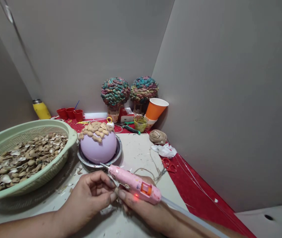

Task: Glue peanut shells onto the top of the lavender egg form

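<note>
Right hand [141, 205], fingers wrapped around pink glue gun [134, 183], nozzle aimed toward eleven o'clock. Left hand [91, 195] at nine o'clock of it, fingertips pinched together beside the gun's barrel, contents indiscernible. Lilac ball [98, 147] capped with shells on metal plate [117, 155] at twelve o'clock; green basket [27, 132] of shells at ten.

We view the scene through 1 head-worn camera, looking forward and down from just above the tabletop [141, 152], close over the left hand [88, 196] and right hand [141, 205], and facing the corner where 2 grey walls [93, 49] meet.
</note>
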`<move>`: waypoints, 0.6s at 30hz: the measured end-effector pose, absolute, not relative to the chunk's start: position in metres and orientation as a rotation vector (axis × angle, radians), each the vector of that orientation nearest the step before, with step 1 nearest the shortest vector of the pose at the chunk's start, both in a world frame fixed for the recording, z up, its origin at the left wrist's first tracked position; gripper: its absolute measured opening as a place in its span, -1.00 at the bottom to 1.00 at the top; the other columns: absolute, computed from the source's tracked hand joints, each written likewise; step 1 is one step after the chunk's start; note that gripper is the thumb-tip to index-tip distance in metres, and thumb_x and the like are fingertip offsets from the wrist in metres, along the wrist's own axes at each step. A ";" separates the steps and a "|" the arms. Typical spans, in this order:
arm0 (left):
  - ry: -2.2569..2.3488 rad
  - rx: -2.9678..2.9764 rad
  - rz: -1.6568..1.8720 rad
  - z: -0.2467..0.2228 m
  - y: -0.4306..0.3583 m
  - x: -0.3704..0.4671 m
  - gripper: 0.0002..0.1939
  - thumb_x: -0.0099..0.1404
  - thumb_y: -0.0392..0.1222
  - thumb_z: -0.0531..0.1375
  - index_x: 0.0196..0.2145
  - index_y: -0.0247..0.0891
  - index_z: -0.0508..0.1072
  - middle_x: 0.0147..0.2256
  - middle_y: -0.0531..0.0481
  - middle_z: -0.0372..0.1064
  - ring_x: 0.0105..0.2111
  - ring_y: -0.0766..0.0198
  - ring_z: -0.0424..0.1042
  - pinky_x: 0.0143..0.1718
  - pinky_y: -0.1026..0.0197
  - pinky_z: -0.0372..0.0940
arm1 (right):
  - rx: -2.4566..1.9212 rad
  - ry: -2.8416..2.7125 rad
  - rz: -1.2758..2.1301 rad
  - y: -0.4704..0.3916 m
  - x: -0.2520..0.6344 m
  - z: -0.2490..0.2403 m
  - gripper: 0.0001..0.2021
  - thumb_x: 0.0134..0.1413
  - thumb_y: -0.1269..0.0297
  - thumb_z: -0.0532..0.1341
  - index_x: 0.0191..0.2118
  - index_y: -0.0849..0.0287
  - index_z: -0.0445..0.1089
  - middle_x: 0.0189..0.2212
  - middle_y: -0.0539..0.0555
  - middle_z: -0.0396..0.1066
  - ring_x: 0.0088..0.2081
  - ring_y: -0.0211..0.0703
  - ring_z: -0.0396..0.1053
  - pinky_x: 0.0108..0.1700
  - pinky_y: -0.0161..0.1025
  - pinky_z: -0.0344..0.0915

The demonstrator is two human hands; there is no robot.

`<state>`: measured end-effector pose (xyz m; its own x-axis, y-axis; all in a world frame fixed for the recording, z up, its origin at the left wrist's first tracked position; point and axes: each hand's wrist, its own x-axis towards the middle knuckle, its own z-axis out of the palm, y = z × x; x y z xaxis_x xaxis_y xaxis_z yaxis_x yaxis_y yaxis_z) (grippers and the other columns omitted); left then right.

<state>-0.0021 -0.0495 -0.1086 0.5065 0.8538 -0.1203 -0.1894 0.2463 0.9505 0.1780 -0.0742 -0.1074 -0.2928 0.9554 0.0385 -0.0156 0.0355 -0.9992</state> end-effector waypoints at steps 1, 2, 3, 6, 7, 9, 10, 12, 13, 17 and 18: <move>0.746 1.100 0.816 -0.109 -0.050 -0.002 -0.75 0.03 -0.22 0.44 -0.44 -0.29 0.43 -0.48 0.09 0.43 -0.45 0.35 0.41 -0.36 0.30 0.29 | -0.969 -1.436 1.404 -0.074 0.178 -0.106 -0.76 0.03 0.23 0.25 -0.54 0.18 0.25 -0.66 -0.11 0.19 -0.61 -0.35 0.11 -0.57 -0.38 0.03; 0.749 1.105 0.820 -0.109 -0.050 -0.002 -0.75 0.03 -0.22 0.44 -0.44 -0.30 0.43 -0.48 0.09 0.42 -0.46 0.36 0.40 -0.37 0.31 0.29 | -0.922 -1.433 1.410 -0.074 0.177 -0.104 -0.77 0.04 0.26 0.24 -0.54 0.17 0.24 -0.66 -0.12 0.17 -0.61 -0.36 0.09 -0.57 -0.38 0.01; 0.755 1.110 0.825 -0.109 -0.050 -0.002 -0.74 0.01 -0.23 0.45 -0.44 -0.30 0.43 -0.49 0.09 0.41 -0.47 0.37 0.39 -0.38 0.33 0.28 | -0.885 -1.432 1.419 -0.074 0.177 -0.102 -0.77 0.04 0.28 0.24 -0.54 0.17 0.23 -0.65 -0.13 0.14 -0.61 -0.36 0.06 -0.58 -0.38 -0.01; 0.777 1.123 0.823 -0.107 -0.050 -0.001 -0.73 -0.02 -0.24 0.46 -0.46 -0.31 0.44 -0.50 0.10 0.40 -0.48 0.39 0.35 -0.40 0.35 0.27 | -0.840 -1.435 1.421 -0.074 0.176 -0.096 -0.77 0.04 0.33 0.22 -0.55 0.15 0.18 -0.65 -0.16 0.07 -0.60 -0.37 -0.03 -0.58 -0.38 -0.05; 0.784 1.127 0.816 -0.107 -0.050 -0.001 -0.74 -0.01 -0.24 0.46 -0.46 -0.31 0.43 -0.50 0.10 0.40 -0.48 0.39 0.34 -0.40 0.35 0.26 | -0.839 -1.441 1.412 -0.075 0.176 -0.095 -0.78 0.05 0.34 0.21 -0.54 0.15 0.17 -0.64 -0.16 0.05 -0.60 -0.37 -0.05 -0.58 -0.37 -0.06; 0.799 1.147 0.808 -0.107 -0.051 -0.001 -0.75 0.01 -0.23 0.44 -0.46 -0.30 0.43 -0.50 0.11 0.37 -0.49 0.40 0.31 -0.42 0.36 0.25 | -0.851 -1.464 1.392 -0.075 0.176 -0.095 -0.82 0.05 0.35 0.18 -0.52 0.14 0.19 -0.62 -0.14 0.06 -0.57 -0.35 -0.04 -0.55 -0.36 -0.03; 0.807 1.165 0.809 -0.107 -0.051 -0.001 -0.76 0.02 -0.23 0.44 -0.46 -0.30 0.43 -0.50 0.11 0.36 -0.49 0.40 0.29 -0.43 0.36 0.23 | -0.862 -1.482 1.382 -0.075 0.176 -0.096 -0.85 0.05 0.34 0.17 -0.49 0.15 0.21 -0.59 -0.12 0.08 -0.55 -0.34 -0.02 -0.53 -0.35 0.00; 0.831 1.225 0.822 -0.108 -0.053 -0.002 -0.77 0.05 -0.22 0.41 -0.46 -0.28 0.42 -0.51 0.12 0.34 -0.49 0.39 0.27 -0.45 0.36 0.22 | -0.895 -1.547 1.345 -0.075 0.178 -0.101 -0.91 0.05 0.32 0.16 -0.44 0.15 0.24 -0.54 -0.09 0.13 -0.52 -0.30 0.03 -0.49 -0.32 0.06; 0.847 1.266 0.827 -0.109 -0.053 -0.002 -0.79 0.07 -0.22 0.40 -0.47 -0.28 0.42 -0.50 0.11 0.34 -0.49 0.37 0.27 -0.44 0.35 0.22 | -0.918 -1.589 1.303 -0.075 0.179 -0.106 -0.92 0.04 0.31 0.16 -0.43 0.15 0.25 -0.52 -0.07 0.15 -0.50 -0.28 0.05 -0.47 -0.30 0.07; 0.897 1.349 0.824 -0.111 -0.052 -0.003 -0.84 0.10 -0.23 0.37 -0.43 -0.29 0.46 -0.45 0.05 0.41 -0.44 0.31 0.33 -0.38 0.30 0.26 | -0.995 -1.681 1.179 -0.076 0.185 -0.124 -0.89 -0.04 0.38 0.19 -0.47 0.12 0.22 -0.52 -0.06 0.17 -0.49 -0.23 0.11 -0.41 -0.25 0.10; 0.903 1.318 0.822 -0.111 -0.050 -0.003 -0.84 0.09 -0.24 0.38 -0.42 -0.30 0.46 -0.45 0.05 0.42 -0.44 0.31 0.34 -0.38 0.30 0.26 | -1.012 -1.646 1.199 -0.077 0.186 -0.126 -0.87 -0.07 0.39 0.21 -0.50 0.11 0.21 -0.53 -0.07 0.16 -0.49 -0.22 0.12 -0.40 -0.25 0.10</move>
<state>-0.0032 -0.0504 -0.1108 0.4348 0.8971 -0.0786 0.0051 0.0848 0.9964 0.1857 -0.0767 -0.1258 -0.3204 0.9327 0.1658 0.1285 0.2162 -0.9679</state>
